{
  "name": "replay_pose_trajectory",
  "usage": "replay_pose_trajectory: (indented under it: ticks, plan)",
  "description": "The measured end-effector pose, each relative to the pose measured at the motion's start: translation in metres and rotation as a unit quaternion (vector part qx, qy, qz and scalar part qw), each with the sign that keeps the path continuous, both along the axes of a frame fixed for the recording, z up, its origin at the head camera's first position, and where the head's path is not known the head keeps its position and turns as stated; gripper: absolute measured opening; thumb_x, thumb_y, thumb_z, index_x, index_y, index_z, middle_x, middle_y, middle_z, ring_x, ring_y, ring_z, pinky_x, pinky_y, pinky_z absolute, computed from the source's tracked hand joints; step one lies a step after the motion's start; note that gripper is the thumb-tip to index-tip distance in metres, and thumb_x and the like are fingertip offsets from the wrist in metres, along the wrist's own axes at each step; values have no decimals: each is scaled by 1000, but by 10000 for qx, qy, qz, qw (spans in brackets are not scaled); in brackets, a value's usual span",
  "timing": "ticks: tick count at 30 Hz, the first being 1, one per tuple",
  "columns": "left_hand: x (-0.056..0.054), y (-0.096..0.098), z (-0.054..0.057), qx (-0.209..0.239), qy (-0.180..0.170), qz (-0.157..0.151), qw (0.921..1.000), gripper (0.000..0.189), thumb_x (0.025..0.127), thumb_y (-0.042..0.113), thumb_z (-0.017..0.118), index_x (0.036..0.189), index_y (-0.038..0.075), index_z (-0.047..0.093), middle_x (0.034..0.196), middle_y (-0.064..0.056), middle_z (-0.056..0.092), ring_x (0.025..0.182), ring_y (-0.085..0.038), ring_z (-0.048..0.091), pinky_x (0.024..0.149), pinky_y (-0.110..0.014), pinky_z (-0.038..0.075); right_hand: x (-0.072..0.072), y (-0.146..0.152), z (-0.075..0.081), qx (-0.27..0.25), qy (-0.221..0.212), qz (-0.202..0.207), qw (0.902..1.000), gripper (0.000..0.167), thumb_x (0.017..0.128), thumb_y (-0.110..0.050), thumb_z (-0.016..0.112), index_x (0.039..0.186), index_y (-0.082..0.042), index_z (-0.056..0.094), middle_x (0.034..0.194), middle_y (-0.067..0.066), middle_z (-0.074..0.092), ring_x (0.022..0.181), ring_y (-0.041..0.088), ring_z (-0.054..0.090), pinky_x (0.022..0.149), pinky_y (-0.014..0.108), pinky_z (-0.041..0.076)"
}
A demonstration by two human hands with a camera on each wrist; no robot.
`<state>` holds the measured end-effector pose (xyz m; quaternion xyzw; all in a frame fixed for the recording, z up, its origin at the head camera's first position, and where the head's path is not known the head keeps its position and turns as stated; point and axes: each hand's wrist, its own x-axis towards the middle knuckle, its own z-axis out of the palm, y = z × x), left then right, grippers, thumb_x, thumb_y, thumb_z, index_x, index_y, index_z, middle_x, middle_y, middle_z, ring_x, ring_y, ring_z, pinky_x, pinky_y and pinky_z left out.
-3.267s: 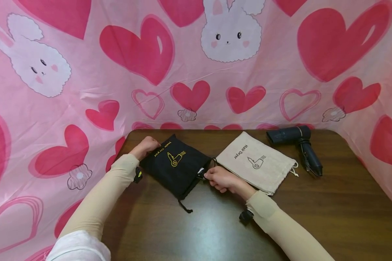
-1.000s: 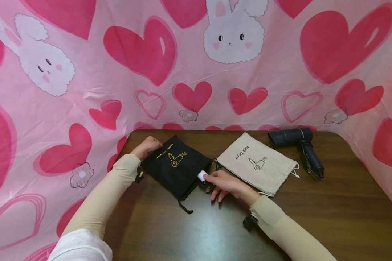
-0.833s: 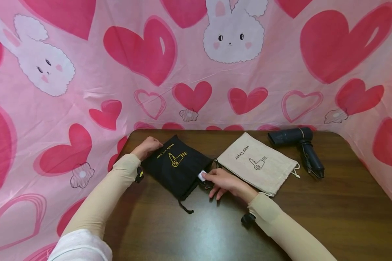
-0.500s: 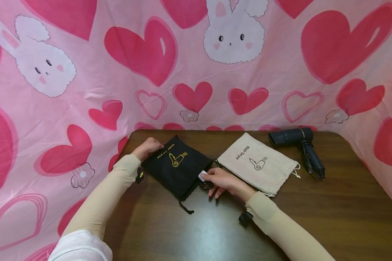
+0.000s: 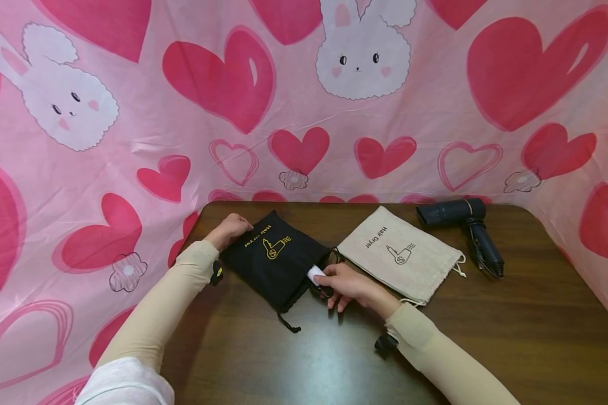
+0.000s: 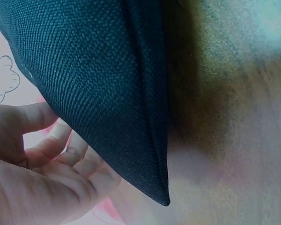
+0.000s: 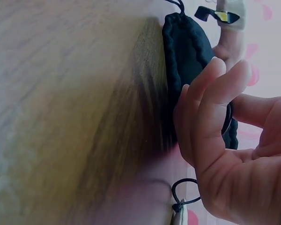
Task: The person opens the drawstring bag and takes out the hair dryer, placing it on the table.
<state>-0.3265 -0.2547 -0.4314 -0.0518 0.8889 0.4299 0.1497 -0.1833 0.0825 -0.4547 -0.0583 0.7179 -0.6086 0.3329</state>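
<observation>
A black drawstring pouch [image 5: 278, 253] with yellow "Hair Dryer" lettering lies on the table, its mouth toward the right. At its far-left end, my left hand [image 5: 230, 228] holds the edge; in the left wrist view the thumb [image 6: 37, 115] meets the cloth while the fingertips go behind it. At the mouth, my right hand [image 5: 349, 284] pinches a small white piece [image 5: 315, 274] with a black cord-like loop [image 5: 324, 291] below it. The rest of that item is hidden inside the pouch. The right wrist view shows the right hand's outer fingers [image 7: 210, 98] loosely bent, hiding the pinch.
Right of the black pouch lies a flat beige drawstring pouch [image 5: 395, 253] with the same print. Beyond it, a dark hair dryer [image 5: 453, 211] rests by the table's back right corner. A pink heart-patterned cloth [image 5: 304, 112] hangs behind the brown table [image 5: 309, 360].
Earlier, the right hand's fingers were more curled at the pouch mouth and little white showed. Now more of the white piece shows there. The left hand and both pouches stay nearly in place.
</observation>
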Motion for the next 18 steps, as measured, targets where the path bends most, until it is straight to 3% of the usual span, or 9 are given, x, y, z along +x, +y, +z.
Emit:
replay_pose_trajectory:
  ticks: [6, 13, 18]
  plan:
    - [0, -1, 1, 61, -124, 18, 9999, 18, 100, 4, 61, 106, -10, 71, 95, -9, 60, 87, -21, 58, 74, -30, 51, 5, 3, 1, 33, -90, 50, 9999, 34, 109, -24, 60, 124, 6, 55, 93, 22, 67, 57, 17, 66, 44, 25, 51]
    - [-1, 2, 3, -74, 94, -123, 9999, 20, 100, 6, 61, 103, -10, 72, 90, -8, 57, 83, -20, 55, 72, -30, 48, 3, -2, 2, 123, 13, 24, 9999, 43, 110, -37, 57, 116, 6, 60, 89, 21, 68, 61, 20, 69, 45, 26, 52]
    - [-2, 3, 1, -94, 77, -89, 9999, 21, 99, 6, 61, 105, -11, 72, 93, -9, 58, 83, -20, 56, 73, -30, 49, 1, -4, 1, 178, -24, 73, 9998, 48, 110, -41, 56, 119, 5, 61, 86, 19, 67, 58, 17, 66, 43, 23, 49]
